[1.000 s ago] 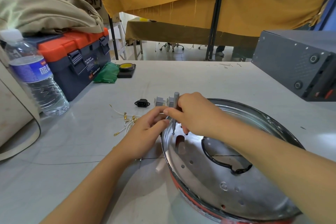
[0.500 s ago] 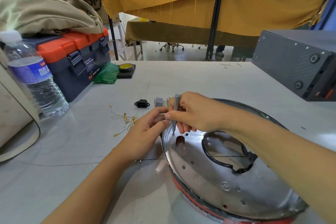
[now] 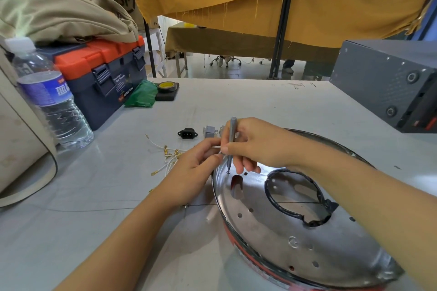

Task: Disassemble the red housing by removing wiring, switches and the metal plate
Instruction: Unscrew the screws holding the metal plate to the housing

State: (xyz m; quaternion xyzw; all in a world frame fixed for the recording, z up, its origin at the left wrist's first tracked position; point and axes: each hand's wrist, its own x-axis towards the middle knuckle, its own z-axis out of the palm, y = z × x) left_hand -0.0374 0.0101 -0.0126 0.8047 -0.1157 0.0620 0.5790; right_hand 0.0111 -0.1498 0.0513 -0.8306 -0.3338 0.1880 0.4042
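The round red housing (image 3: 255, 260) lies on the table with its shiny metal plate (image 3: 272, 231) facing up; the plate has a large black-rimmed hole. My right hand (image 3: 257, 146) grips a small grey screwdriver (image 3: 232, 136) held upright, its tip on a screw near the plate's left rim. My left hand (image 3: 194, 168) rests against that rim, fingertips pinching at the screwdriver's lower shaft. Loose white wires with brass terminals (image 3: 165, 153), a black power socket (image 3: 187, 133) and a grey switch (image 3: 209, 131) lie on the table beyond my left hand.
A water bottle (image 3: 52, 101) stands at the left beside a beige bag. A blue and orange toolbox (image 3: 101, 73) sits behind it, with a green cloth (image 3: 142, 95) and a tape roll (image 3: 166, 87). A grey metal box (image 3: 387, 82) stands at the right.
My right hand has lifted and shifted slightly while staying on the screwdriver, uncovering more of the plate's big hole. My left hand has stayed at the rim.
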